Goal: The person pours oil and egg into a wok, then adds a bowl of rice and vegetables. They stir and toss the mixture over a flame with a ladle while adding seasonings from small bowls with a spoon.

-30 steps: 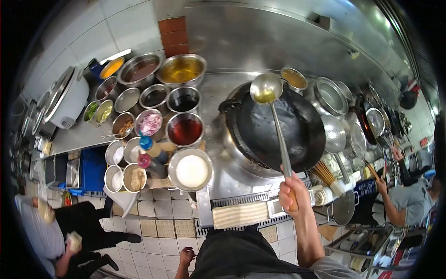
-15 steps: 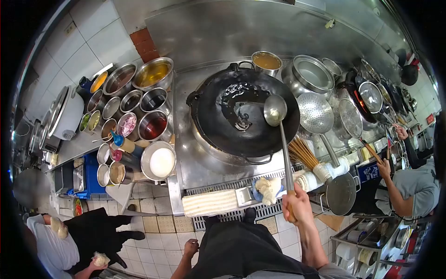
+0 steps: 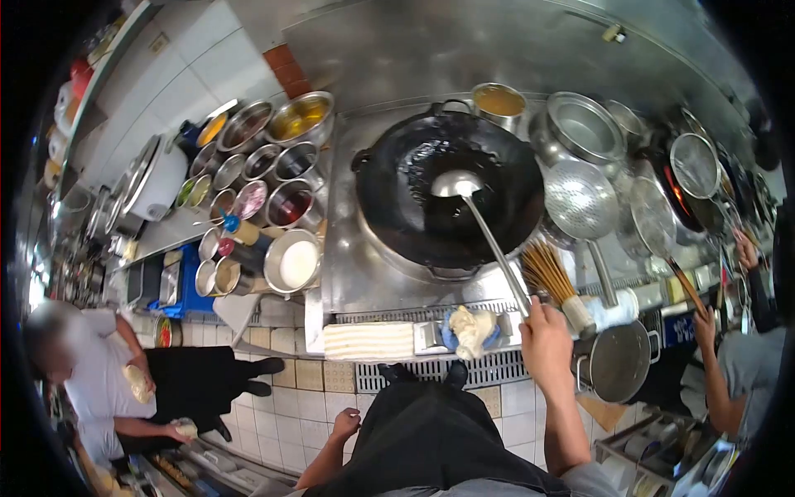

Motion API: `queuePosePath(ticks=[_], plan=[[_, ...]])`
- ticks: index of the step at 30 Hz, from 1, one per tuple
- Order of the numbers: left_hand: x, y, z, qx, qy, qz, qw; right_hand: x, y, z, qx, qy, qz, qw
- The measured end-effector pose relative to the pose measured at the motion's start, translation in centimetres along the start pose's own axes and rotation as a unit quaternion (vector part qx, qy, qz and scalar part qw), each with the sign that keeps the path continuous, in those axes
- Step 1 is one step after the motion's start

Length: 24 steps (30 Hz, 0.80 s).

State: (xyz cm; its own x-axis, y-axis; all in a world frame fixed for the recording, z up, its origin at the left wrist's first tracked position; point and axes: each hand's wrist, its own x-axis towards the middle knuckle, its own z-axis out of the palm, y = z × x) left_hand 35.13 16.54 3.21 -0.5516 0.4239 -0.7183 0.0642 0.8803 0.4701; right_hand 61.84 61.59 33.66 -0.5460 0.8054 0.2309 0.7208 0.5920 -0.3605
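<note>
My right hand is wrapped round the handle of a long metal ladle, whose bowl rests in the middle of a large black wok. Dark, shiny liquid lies in the wok around the bowl. Low beside my apron, away from the stove, my left hand hangs with its fingers curled; whatever they may hold is too small to make out. A folded striped towel and a crumpled cloth lie along the stove's front edge, between me and the wok.
Metal bowls of sauces and ingredients crowd the left counter. Right of the wok are a perforated skimmer, a bamboo brush and a pot. One person stands at left; another person's arm shows at right.
The ladle's bowl has moved left from the wok's right side to its middle, and my right hand has risen slightly. The view has shifted, and the wok sits a little differently.
</note>
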Motion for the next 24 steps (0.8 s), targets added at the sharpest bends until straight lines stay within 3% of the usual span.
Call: queuePosePath(ticks=[2, 4, 6, 8, 9, 11, 12, 16, 18, 19, 22, 24], plan=[[-1.5, 0.7, -0.2, -0.038, 0.028, -0.054, 0.997, -0.1, -3.1, -3.1, 0.047, 0.061, -0.038, 0.996], [-3.4, 0.8, 0.0, -0.028, 0.045, -0.039, 0.998, -2.4, -4.3, -3.0, 0.176, -0.055, -0.082, 0.979], [-4.0, 0.0, 0.0, -0.015, 0.056, -0.016, 0.998, -5.5, -4.1, 1.5, 0.286, -0.198, -0.033, 0.937], [-4.5, -2.6, 1.3, 0.042, 0.054, 0.013, 0.998, -8.4, -0.1, 10.1, 0.267, -0.357, 0.039, 0.894], [-4.7, -3.3, 1.8, -0.017, 0.020, -0.063, 0.998, -10.8, 3.4, 15.9, 0.190, -0.384, 0.057, 0.902], [-6.5, -2.0, 1.9, -0.014, 0.012, -0.098, 0.995, -12.5, 7.3, 21.3, 0.016, -0.411, 0.089, 0.907], [-7.3, -1.3, 1.8, -0.005, -0.003, -0.132, 0.991, -12.5, 8.2, 22.3, -0.078, -0.408, 0.102, 0.904], [-8.2, -1.4, 1.9, 0.001, 0.012, -0.133, 0.991, -14.1, 14.6, 27.4, -0.146, -0.381, 0.086, 0.909], [-7.7, -2.7, 2.2, 0.020, 0.032, -0.080, 0.996, -13.7, 16.5, 28.6, -0.111, -0.454, 0.081, 0.880], [-8.0, -2.5, 2.3, 0.016, 0.036, -0.082, 0.996, -12.3, 16.1, 27.5, -0.129, -0.524, 0.089, 0.837], [-8.1, -1.1, 2.1, 0.006, 0.050, -0.078, 0.996, -9.4, 14.9, 25.1, -0.123, -0.582, 0.104, 0.797], [-8.6, 0.3, 1.9, 0.006, 0.038, -0.091, 0.995, -9.7, 15.8, 25.5, -0.129, -0.575, 0.114, 0.800]])
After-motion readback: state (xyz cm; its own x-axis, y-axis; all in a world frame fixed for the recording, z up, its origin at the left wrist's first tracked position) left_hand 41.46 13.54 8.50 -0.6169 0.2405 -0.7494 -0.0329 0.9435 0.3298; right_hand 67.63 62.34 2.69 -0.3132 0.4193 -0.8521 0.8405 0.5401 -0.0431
